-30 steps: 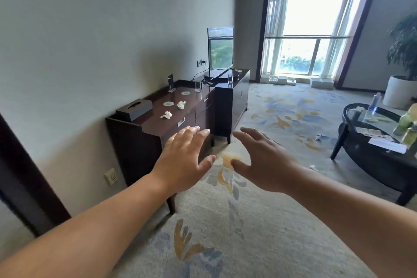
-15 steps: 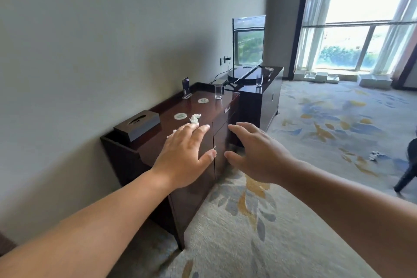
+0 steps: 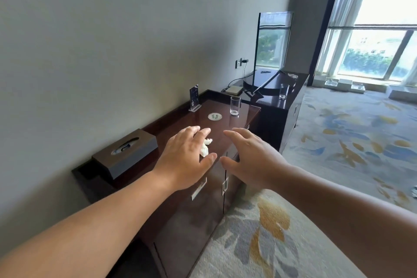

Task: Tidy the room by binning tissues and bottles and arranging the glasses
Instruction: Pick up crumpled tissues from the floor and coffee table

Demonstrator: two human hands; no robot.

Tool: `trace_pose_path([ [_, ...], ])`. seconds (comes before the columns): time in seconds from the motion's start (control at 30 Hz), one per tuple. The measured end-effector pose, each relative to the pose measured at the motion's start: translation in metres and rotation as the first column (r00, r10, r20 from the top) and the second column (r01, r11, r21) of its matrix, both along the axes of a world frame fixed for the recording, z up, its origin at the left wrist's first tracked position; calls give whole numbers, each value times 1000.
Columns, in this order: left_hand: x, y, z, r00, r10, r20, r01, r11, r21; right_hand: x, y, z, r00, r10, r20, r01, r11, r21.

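A crumpled white tissue (image 3: pixel 205 148) lies on the dark wooden cabinet (image 3: pixel 244 113), partly hidden under my left hand (image 3: pixel 184 157), which hovers above it with fingers spread. My right hand (image 3: pixel 247 158) is stretched out beside it over the cabinet's front edge, fingers relaxed and empty. An empty clear glass (image 3: pixel 235 105) stands farther back on the cabinet, near a round coaster (image 3: pixel 214 116). A second glass (image 3: pixel 283 91) stands on the lower TV unit (image 3: pixel 291 106) behind.
A dark tissue box (image 3: pixel 126 152) sits at the cabinet's near left. A small card stand (image 3: pixel 194 98) is by the wall. A TV (image 3: pixel 272 45) stands on the lower unit. Patterned carpet (image 3: pixel 352 142) spreads to the right toward a large window (image 3: pixel 379 49).
I have come closer to the cabinet. Both hands now reach over its top, with my left hand above the tissue.
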State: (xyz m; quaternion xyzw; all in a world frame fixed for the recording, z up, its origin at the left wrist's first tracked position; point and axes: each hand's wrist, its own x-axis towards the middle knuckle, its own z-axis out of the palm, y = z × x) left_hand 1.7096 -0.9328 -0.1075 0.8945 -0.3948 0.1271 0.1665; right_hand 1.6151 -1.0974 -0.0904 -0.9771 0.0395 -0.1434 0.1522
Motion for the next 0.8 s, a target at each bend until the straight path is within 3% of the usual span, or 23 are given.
trace_pose_path([
  [0.37,170,-55,-30,985,138,-105,-132,989,63,189,-70,-30,992,97,-84,-96,995,17],
  [0.57,232,-64,-94,876,386,-289,-316,913,260,282,-106,-82,954,229,-195,-222,973,58],
  [0.8,243,-48,-173,756,514,-406,-208,776,595,334,-113,-143,883,319,-343,-304,947,101],
])
